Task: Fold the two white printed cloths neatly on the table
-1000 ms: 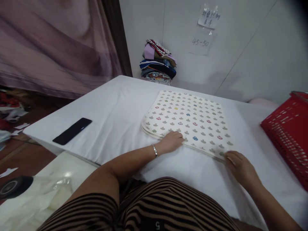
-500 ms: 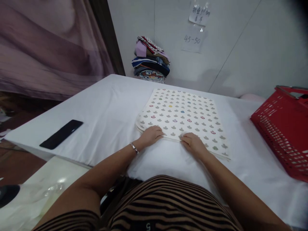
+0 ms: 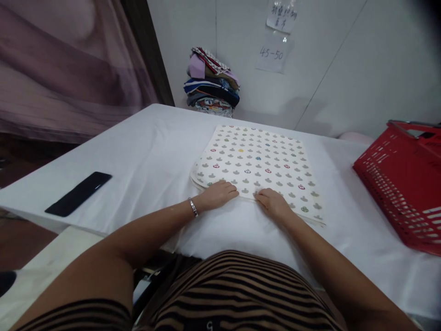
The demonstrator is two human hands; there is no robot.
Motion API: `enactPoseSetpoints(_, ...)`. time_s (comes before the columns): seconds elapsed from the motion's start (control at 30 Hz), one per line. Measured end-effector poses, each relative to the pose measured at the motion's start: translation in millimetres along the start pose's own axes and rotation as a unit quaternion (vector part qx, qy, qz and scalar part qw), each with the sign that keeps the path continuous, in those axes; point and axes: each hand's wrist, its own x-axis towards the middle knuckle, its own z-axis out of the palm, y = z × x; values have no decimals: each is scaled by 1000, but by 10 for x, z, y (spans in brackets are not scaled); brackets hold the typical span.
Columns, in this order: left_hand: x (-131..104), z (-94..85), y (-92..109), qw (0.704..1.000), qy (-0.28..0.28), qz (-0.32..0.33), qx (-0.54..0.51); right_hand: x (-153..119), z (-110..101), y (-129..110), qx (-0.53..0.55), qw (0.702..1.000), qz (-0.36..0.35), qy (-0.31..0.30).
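A folded white cloth [image 3: 255, 161] printed with grey and coloured motifs lies flat on the white-covered table [image 3: 148, 151]. Its layers show at the near edge and at the rounded left corner. My left hand [image 3: 220, 194], with a silver bracelet at the wrist, is closed on the near edge, left of the middle. A short way to the right, my right hand [image 3: 272, 202] pinches the same edge between thumb and fingers.
A black phone [image 3: 79, 194] lies on the table's left part. At the right stands a red plastic basket [image 3: 401, 179]. Folded fabrics [image 3: 213, 87] are stacked beyond the far edge, by a wall with paper signs [image 3: 271, 54].
My left hand has slid slightly right along the cloth's near edge, closer to my right hand. The whole view has shifted a little. Both hands still hold the edge.
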Motion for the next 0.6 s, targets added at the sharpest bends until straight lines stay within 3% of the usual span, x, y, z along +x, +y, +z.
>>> enactPoseSetpoints(0.2, 93, -38, -1, 996, -2, 45, 72, 32, -37, -51, -99, 994, -22, -37)
enactPoseSetpoints(0.47, 44, 37, -4, 996, 14, 14, 87, -17, -54, -6, -88, 994, -59, -2)
enactPoseSetpoints(0.6, -16, 59, 34, 995, 9, 0, 96, -34, -76, -57, -104, 993, -55, -31)
